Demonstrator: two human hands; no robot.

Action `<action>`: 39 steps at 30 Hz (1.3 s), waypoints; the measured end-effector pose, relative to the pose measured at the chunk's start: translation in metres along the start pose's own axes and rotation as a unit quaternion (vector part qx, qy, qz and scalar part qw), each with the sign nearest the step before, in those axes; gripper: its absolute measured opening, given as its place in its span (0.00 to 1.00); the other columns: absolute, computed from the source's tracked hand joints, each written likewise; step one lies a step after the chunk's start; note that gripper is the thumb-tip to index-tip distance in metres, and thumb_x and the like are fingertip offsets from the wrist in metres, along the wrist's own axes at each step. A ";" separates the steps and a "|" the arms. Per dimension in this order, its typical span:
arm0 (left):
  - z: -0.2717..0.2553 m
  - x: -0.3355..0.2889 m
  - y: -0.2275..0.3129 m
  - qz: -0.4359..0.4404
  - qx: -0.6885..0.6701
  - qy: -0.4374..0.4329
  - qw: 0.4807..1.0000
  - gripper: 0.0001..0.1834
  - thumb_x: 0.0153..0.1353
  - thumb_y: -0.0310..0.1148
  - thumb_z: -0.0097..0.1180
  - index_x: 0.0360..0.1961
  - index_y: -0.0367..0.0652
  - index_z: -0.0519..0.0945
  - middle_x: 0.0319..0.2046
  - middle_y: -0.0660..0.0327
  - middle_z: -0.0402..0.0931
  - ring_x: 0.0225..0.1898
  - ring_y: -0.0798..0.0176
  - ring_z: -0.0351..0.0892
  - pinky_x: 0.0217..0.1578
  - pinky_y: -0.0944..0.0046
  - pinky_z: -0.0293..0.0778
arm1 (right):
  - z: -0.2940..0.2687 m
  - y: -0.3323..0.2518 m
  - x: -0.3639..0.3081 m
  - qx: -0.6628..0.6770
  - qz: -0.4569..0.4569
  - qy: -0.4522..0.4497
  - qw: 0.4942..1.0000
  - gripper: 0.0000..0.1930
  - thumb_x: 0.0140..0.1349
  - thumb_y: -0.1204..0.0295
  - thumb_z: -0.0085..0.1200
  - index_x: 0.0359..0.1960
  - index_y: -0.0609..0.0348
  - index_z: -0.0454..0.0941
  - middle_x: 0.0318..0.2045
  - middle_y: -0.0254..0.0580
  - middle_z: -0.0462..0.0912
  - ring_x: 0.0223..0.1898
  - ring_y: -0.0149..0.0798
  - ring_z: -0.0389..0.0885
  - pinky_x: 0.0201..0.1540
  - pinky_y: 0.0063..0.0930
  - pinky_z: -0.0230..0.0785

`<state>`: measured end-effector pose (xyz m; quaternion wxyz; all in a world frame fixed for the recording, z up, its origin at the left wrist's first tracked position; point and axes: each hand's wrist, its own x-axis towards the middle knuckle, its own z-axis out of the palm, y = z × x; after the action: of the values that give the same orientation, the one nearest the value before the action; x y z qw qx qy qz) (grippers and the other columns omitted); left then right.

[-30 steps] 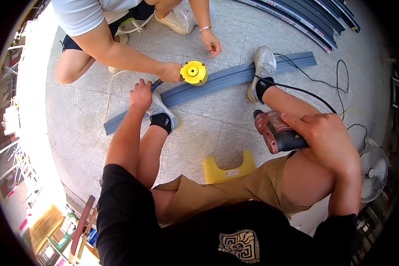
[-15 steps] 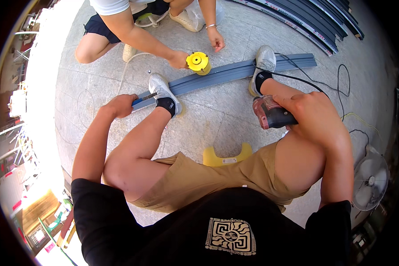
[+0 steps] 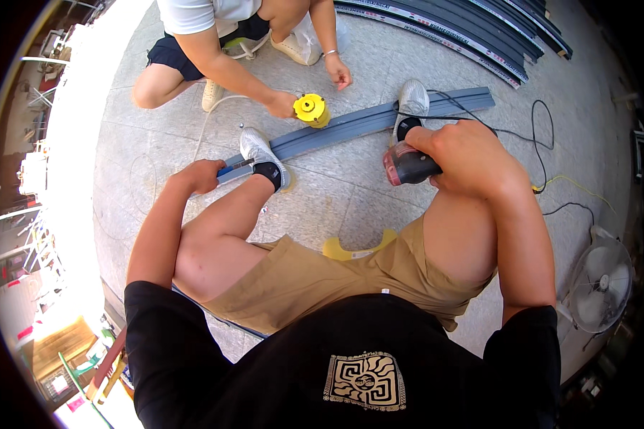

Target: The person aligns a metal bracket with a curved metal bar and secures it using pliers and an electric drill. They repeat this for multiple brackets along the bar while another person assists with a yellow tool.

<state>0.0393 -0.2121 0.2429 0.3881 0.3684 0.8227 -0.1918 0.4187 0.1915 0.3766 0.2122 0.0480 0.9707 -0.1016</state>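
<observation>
I sit on a low yellow stool (image 3: 350, 250) with both shoes on a long grey metal strip (image 3: 358, 125) lying on the paved floor. My left hand (image 3: 197, 175) grips the strip's near left end, where a thin silver tape blade (image 3: 237, 166) shows. My right hand (image 3: 465, 154) holds a dark red corded power tool (image 3: 408, 164) above my right knee, close to my right shoe (image 3: 411, 100). Across the strip, another person crouches and presses a yellow tape measure (image 3: 311, 109) onto it with one hand (image 3: 280, 105).
A stack of long dark metal strips (image 3: 472, 32) lies at the far right. Black cables (image 3: 544, 136) trail over the floor to the right. A white floor fan (image 3: 601, 282) stands at the right edge. Clutter and frames line the bright left side.
My left hand slid from beside the yellow tape measure out to the strip's left end. My right hand lifted the power tool up over my right knee. The view tilted forward.
</observation>
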 end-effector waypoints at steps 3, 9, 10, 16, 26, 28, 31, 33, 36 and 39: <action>0.001 0.012 -0.001 0.017 0.042 0.008 0.999 0.32 0.62 0.28 0.58 0.71 0.45 0.79 0.56 0.40 0.87 0.60 0.38 0.86 0.63 0.45 0.79 | 0.002 -0.001 0.002 -0.019 0.022 -0.009 1.000 0.25 0.52 0.68 0.80 0.54 0.45 0.89 0.42 0.43 0.93 0.48 0.51 0.92 0.50 0.49 0.84; -0.004 0.028 0.000 0.043 -0.003 0.005 0.999 0.32 0.62 0.29 0.60 0.70 0.43 0.80 0.57 0.39 0.87 0.61 0.39 0.86 0.64 0.47 0.79 | 0.021 0.013 0.010 0.008 -0.027 0.033 0.999 0.24 0.48 0.70 0.74 0.51 0.44 0.86 0.34 0.45 0.91 0.41 0.57 0.90 0.46 0.53 0.79; -0.005 0.030 0.000 0.037 -0.001 0.007 0.999 0.32 0.62 0.29 0.60 0.69 0.42 0.80 0.57 0.40 0.87 0.61 0.39 0.86 0.64 0.47 0.79 | 0.022 0.012 0.011 0.007 -0.025 0.032 0.999 0.24 0.48 0.70 0.74 0.51 0.44 0.86 0.34 0.45 0.91 0.41 0.57 0.90 0.46 0.53 0.79; -0.002 0.028 -0.006 0.034 -0.007 -0.009 0.999 0.31 0.61 0.30 0.62 0.68 0.42 0.81 0.54 0.41 0.88 0.59 0.42 0.87 0.62 0.49 0.80 | 0.023 0.014 0.013 -0.002 -0.012 0.017 1.000 0.24 0.49 0.70 0.73 0.51 0.38 0.86 0.34 0.44 0.91 0.40 0.57 0.90 0.46 0.53 0.80; 0.010 0.021 -0.022 -0.047 -0.157 -0.071 0.984 0.25 0.64 0.25 0.60 0.63 0.41 0.80 0.33 0.55 0.84 0.30 0.61 0.84 0.33 0.57 0.83 | 0.029 0.011 0.016 0.003 -0.017 0.032 0.999 0.23 0.50 0.71 0.74 0.50 0.39 0.84 0.32 0.44 0.91 0.39 0.57 0.90 0.43 0.54 0.80; 0.007 0.023 -0.017 -0.051 -0.168 -0.079 0.981 0.24 0.64 0.25 0.60 0.63 0.41 0.79 0.32 0.57 0.83 0.30 0.61 0.82 0.33 0.58 0.82 | 0.034 0.013 0.017 0.001 -0.008 0.026 1.000 0.24 0.50 0.71 0.74 0.51 0.39 0.84 0.32 0.44 0.91 0.39 0.57 0.90 0.44 0.54 0.80; 0.009 0.022 -0.021 -0.063 -0.180 -0.080 0.978 0.23 0.64 0.24 0.60 0.62 0.41 0.79 0.32 0.58 0.82 0.29 0.62 0.82 0.31 0.58 0.82 | 0.034 0.014 0.020 -0.013 0.002 0.037 0.999 0.24 0.50 0.71 0.74 0.51 0.39 0.83 0.32 0.44 0.91 0.39 0.57 0.90 0.44 0.54 0.79; 0.011 0.021 -0.025 -0.067 -0.180 -0.079 0.978 0.23 0.64 0.24 0.60 0.62 0.41 0.79 0.32 0.58 0.82 0.29 0.62 0.82 0.31 0.58 0.82 | 0.033 0.012 0.019 -0.004 -0.013 0.024 1.000 0.25 0.50 0.70 0.74 0.52 0.39 0.83 0.33 0.44 0.91 0.39 0.57 0.90 0.44 0.53 0.79; 0.010 0.023 -0.019 -0.064 -0.128 -0.074 0.987 0.22 0.64 0.26 0.60 0.60 0.41 0.80 0.32 0.56 0.82 0.30 0.61 0.83 0.32 0.56 0.82 | 0.031 0.012 0.019 0.003 -0.004 0.028 1.000 0.25 0.51 0.70 0.74 0.53 0.39 0.82 0.32 0.43 0.91 0.39 0.57 0.90 0.44 0.53 0.79; 0.005 0.026 -0.006 -0.034 -0.090 -0.070 0.993 0.22 0.64 0.28 0.60 0.60 0.41 0.81 0.33 0.53 0.84 0.30 0.60 0.83 0.35 0.55 0.82 | 0.035 0.017 0.020 -0.008 -0.019 0.040 0.999 0.27 0.51 0.69 0.73 0.55 0.38 0.81 0.32 0.43 0.90 0.38 0.57 0.90 0.44 0.53 0.79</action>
<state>0.0264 -0.2070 0.2191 0.4690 0.2894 0.8198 -0.1556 0.4171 0.2012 0.3345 0.1715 0.0317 0.9800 -0.0962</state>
